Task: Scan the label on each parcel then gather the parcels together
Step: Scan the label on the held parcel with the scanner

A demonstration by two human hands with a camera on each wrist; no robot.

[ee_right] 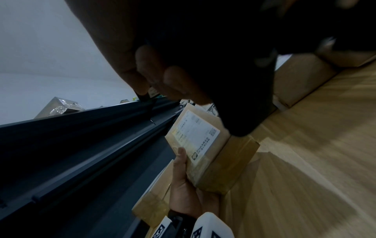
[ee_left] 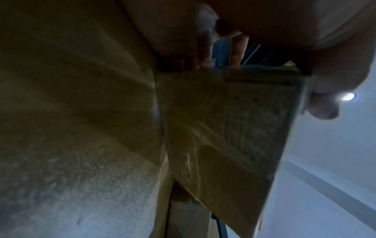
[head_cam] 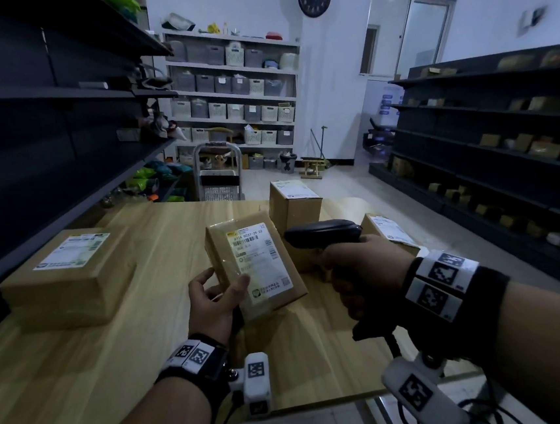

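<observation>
My left hand (head_cam: 216,295) grips a small brown parcel (head_cam: 260,268) lifted above the wooden table (head_cam: 123,374), thumb on its white label (head_cam: 261,259), which faces up. The same parcel (ee_right: 203,153) shows in the right wrist view, and its underside (ee_left: 223,128) fills the left wrist view. My right hand (head_cam: 363,272) grips a black handheld scanner (head_cam: 325,233), its head just right of the parcel's far end. Three more labelled parcels lie on the table: a large flat one (head_cam: 69,276) at left, a cube-shaped one (head_cam: 293,205) behind, and one (head_cam: 390,232) partly hidden behind my right hand.
Dark metal shelving (head_cam: 42,139) runs along the table's left side. More dark shelves (head_cam: 504,142) with small boxes stand at the right across the floor. A trolley (head_cam: 218,176) stands beyond the table's far edge. White racks with bins (head_cam: 236,96) line the back wall.
</observation>
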